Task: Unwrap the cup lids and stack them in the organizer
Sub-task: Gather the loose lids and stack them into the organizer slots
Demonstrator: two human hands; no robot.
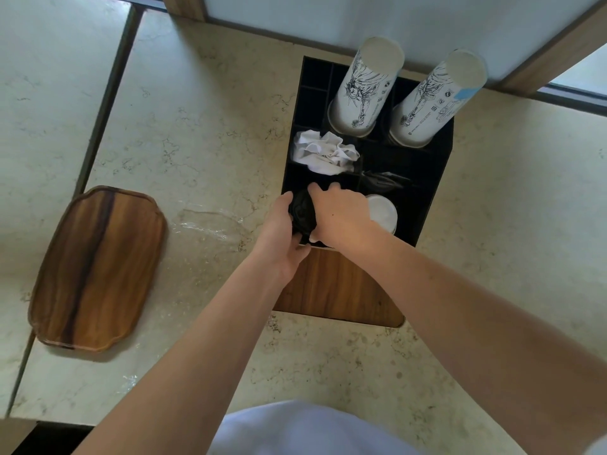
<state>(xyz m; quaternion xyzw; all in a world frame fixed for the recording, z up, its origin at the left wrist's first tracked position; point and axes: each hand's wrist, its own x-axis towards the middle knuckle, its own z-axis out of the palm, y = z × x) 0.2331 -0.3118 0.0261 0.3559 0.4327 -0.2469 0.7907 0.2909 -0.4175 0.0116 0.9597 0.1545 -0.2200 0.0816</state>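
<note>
A stack of black cup lids (302,213) is gripped between my left hand (282,238) and my right hand (341,215), over the front left compartment of the black organizer (433,165). My left hand cups the stack from the left and below; my right hand covers it from the right and above. A stack of white lids (382,211) sits in the front compartment just right of my right hand. Clear plastic wrap (207,221) lies flat on the counter, left of the organizer.
Two upside-down stacks of printed paper cups (364,87) (433,100) stand in the organizer's back compartments. White napkins (323,152) fill a middle left compartment. A wooden tray (95,267) lies on the marble counter (197,126) at left. The organizer's wooden front (335,287) faces me.
</note>
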